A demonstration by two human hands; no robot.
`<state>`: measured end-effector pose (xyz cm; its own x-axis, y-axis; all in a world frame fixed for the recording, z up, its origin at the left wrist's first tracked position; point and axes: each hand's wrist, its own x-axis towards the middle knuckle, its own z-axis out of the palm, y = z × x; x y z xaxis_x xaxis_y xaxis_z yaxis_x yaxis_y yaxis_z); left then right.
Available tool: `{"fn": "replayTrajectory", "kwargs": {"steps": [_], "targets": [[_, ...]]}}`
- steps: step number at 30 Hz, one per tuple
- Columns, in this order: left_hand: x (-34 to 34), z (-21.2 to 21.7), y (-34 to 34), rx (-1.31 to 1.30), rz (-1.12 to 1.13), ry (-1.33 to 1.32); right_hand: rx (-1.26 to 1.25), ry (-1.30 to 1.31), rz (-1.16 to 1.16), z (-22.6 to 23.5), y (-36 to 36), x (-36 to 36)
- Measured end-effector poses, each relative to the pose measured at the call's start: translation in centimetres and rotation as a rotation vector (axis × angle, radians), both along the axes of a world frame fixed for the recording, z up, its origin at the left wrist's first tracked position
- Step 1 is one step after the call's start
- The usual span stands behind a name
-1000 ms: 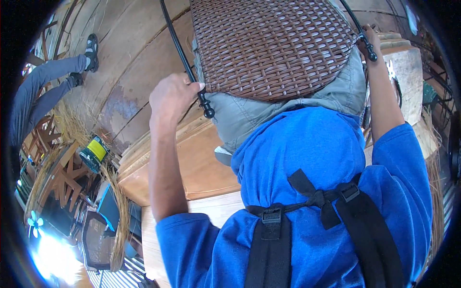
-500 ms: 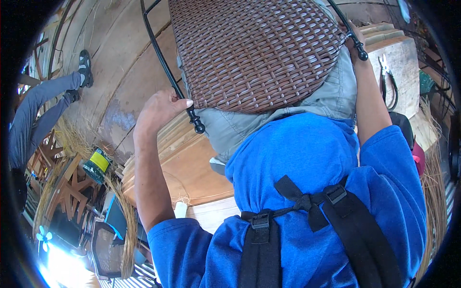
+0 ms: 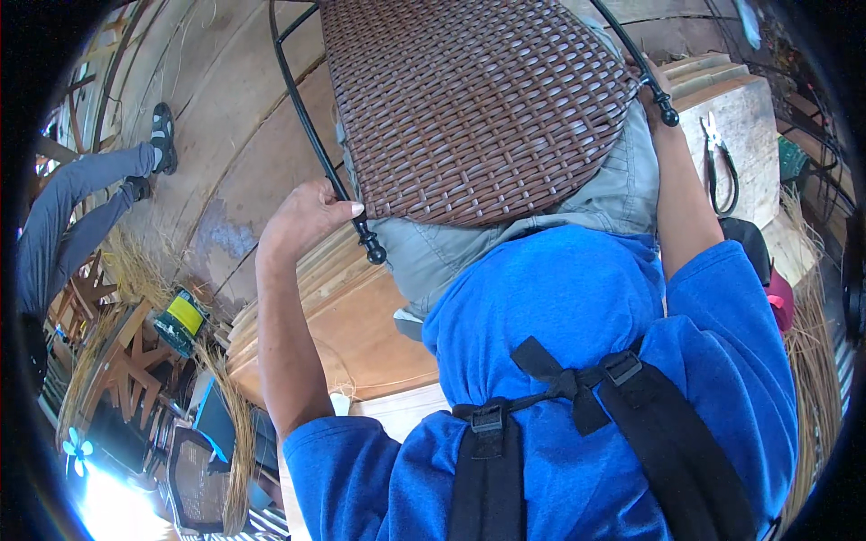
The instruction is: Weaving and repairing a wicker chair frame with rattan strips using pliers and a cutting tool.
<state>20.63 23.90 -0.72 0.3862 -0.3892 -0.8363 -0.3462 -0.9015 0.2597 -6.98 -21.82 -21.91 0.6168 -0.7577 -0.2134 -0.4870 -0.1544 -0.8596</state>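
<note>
Across my lap lies a brown woven rattan-style panel [image 3: 487,113] with a rounded near edge. A black metal frame [image 3: 307,126] runs along both its sides, with ball-shaped ends. My left hand [image 3: 311,216] is closed around the left rod just above its ball tip, thumb toward the weave. On the other side, my right hand [image 3: 653,106] holds the right rod near its ball end; its fingers are partly hidden behind the frame. The panel's far end is outside the picture.
Pliers [image 3: 718,167] with black handles lie on a pale board [image 3: 753,117] at right. Stacked wooden boards [image 3: 338,316] are at left, beside a green spool [image 3: 180,320] with a yellow label. Another person's legs [image 3: 95,194] show at far left. Dried fibre bundles [image 3: 242,451] hang nearby.
The panel and frame sit slightly lower in the picture, and the right side has shifted a little left. Both hands keep their places on the frame.
</note>
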Motion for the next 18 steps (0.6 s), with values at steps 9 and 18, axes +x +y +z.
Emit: {"fn": "replayTrajectory", "kwargs": {"steps": [9, 18], "targets": [[-0.1, -1.2, -0.5, -0.08, -0.039, -0.001, 0.051, 0.271, -0.271, -0.7, -0.9, 0.4], [-1.1, -1.1, 0.2, -0.068, 0.082, 0.02, 0.881, -0.328, -0.517, 3.5, 1.2, 1.1]]}}
